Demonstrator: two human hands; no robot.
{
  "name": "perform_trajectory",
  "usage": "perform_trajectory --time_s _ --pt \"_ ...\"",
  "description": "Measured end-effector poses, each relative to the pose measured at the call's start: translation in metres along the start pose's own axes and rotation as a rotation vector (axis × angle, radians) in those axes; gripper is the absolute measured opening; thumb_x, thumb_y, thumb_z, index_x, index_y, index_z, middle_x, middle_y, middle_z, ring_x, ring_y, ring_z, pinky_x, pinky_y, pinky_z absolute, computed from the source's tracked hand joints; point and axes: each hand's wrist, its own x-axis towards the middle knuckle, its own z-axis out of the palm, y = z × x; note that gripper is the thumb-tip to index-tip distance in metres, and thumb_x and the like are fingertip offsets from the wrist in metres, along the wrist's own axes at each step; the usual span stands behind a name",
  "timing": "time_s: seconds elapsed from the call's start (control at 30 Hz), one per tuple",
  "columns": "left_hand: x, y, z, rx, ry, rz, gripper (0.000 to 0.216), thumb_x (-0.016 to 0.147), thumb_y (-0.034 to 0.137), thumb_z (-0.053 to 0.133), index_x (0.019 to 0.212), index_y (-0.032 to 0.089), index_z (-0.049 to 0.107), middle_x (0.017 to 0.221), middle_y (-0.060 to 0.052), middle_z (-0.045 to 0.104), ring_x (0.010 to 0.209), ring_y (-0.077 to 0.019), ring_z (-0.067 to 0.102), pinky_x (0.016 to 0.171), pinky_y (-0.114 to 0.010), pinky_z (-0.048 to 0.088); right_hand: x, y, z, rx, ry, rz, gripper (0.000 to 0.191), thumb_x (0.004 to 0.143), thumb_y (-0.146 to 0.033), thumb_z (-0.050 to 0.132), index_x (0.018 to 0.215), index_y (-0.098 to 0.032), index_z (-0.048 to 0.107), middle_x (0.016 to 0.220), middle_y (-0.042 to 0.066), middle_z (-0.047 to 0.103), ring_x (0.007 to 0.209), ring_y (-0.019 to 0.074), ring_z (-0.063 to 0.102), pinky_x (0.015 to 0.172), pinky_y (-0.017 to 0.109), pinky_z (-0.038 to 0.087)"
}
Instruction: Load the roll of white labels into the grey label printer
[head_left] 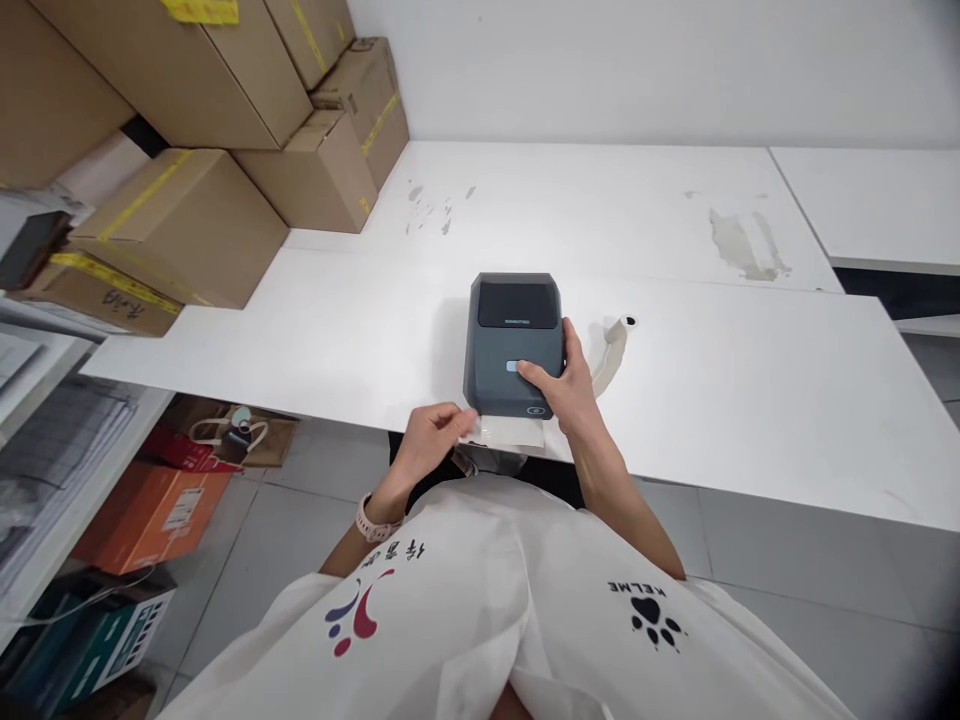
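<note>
A dark grey label printer [513, 340] sits near the front edge of the white table [750, 400]. A white label [514, 431] sticks out of its front slot. My left hand [427, 440] pinches the left end of that label between thumb and fingers. My right hand [566, 385] grips the printer's right side, with the thumb pressed on the light button on top. A pale watch is on my left wrist.
Cardboard boxes [187, 220] are stacked at the table's left and back left. A beige strip [611, 355] curls out of a cable hole right of the printer. Under the table's left lie an orange box [150, 510] and a bag. A second white table [870, 200] stands at the right.
</note>
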Motion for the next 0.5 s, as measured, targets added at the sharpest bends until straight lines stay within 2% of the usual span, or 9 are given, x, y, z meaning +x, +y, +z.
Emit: perform_trajectory --time_s 0.07,0.1,0.13,0.17,0.23,0.27,0.33,0.43,0.5 --pt "0.004 0.001 0.000 0.005 0.215 0.088 0.040 0.093 0.058 0.061 0.082 0.022 0.075 0.085 -0.003 0.075 0.081 -0.0190 0.068 0.076 -0.032 0.054 0.001 -0.001 0.001 -0.021 0.007 -0.012 0.114 0.070 -0.046 0.084 0.166 -0.032 0.024 0.170 0.008 0.034 0.153 0.0328 0.038 0.125 0.054 0.036" --pt "0.007 0.001 0.002 0.006 0.275 0.133 0.039 0.095 0.058 0.059 0.100 0.024 0.076 0.105 -0.005 0.078 0.100 -0.0219 0.070 0.087 -0.034 0.055 0.001 0.000 0.001 -0.029 0.007 -0.016 0.114 0.070 -0.046 0.084 0.166 -0.032 0.024 0.170 0.009 0.034 0.153 0.0329 0.038 0.125 0.055 0.036" --pt "0.010 0.001 0.005 0.004 0.293 0.168 0.042 0.096 0.058 0.057 0.120 0.027 0.072 0.129 -0.006 0.073 0.120 -0.0243 0.066 0.100 -0.037 0.053 0.001 0.001 0.000 -0.035 0.003 -0.022 0.114 0.071 -0.046 0.084 0.166 -0.031 0.023 0.170 0.009 0.034 0.153 0.0331 0.038 0.125 0.055 0.036" --pt "0.012 0.001 0.009 -0.003 0.268 0.189 0.050 0.097 0.059 0.055 0.138 0.030 0.063 0.150 -0.006 0.062 0.139 -0.0256 0.057 0.112 -0.039 0.048 0.001 0.002 0.000 -0.039 0.002 -0.033 0.114 0.071 -0.047 0.084 0.166 -0.032 0.023 0.170 0.009 0.034 0.153 0.0333 0.038 0.125 0.056 0.036" --pt "0.015 -0.002 0.018 -0.032 0.158 0.192 0.065 0.099 0.060 0.051 0.158 0.034 0.042 0.172 -0.003 0.035 0.159 -0.0260 0.033 0.128 -0.041 0.033 -0.003 0.007 -0.003 -0.030 -0.008 -0.066 0.112 0.074 -0.052 0.083 0.166 -0.033 0.023 0.171 0.008 0.034 0.155 0.0323 0.036 0.127 0.055 0.034" --pt "0.016 -0.003 0.023 -0.053 0.111 0.189 0.069 0.100 0.061 0.049 0.162 0.035 0.034 0.176 -0.001 0.025 0.163 -0.0258 0.022 0.131 -0.042 0.027 -0.005 0.010 -0.005 -0.021 -0.019 -0.080 0.108 0.077 -0.055 0.081 0.166 -0.035 0.023 0.172 0.005 0.031 0.157 0.0309 0.033 0.128 0.054 0.031" --pt "0.017 -0.006 0.029 -0.103 0.071 0.194 0.073 0.101 0.062 0.045 0.166 0.035 0.025 0.179 0.000 0.015 0.166 -0.0253 0.011 0.135 -0.043 0.018 -0.012 0.016 -0.009 -0.014 -0.041 -0.087 0.098 0.085 -0.063 0.072 0.166 -0.039 0.023 0.175 0.000 0.025 0.161 0.0276 0.026 0.132 0.053 0.024" --pt "0.018 -0.009 0.031 -0.161 0.073 0.221 0.070 0.103 0.063 0.037 0.166 0.033 0.025 0.178 0.001 0.013 0.166 -0.0231 0.008 0.136 -0.042 0.014 -0.019 0.024 -0.015 -0.040 -0.057 -0.081 0.085 0.093 -0.072 0.056 0.165 -0.043 0.023 0.177 -0.005 0.019 0.164 0.0251 0.017 0.134 0.053 0.015" --pt "0.019 -0.010 0.028 -0.177 0.077 0.230 0.067 0.104 0.062 0.032 0.165 0.034 0.028 0.178 0.003 0.015 0.166 -0.0219 0.010 0.136 -0.042 0.013 -0.020 0.028 -0.018 -0.043 -0.080 -0.115 0.083 0.094 -0.076 0.050 0.165 -0.044 0.024 0.176 -0.006 0.021 0.164 0.0257 0.017 0.134 0.053 0.017"
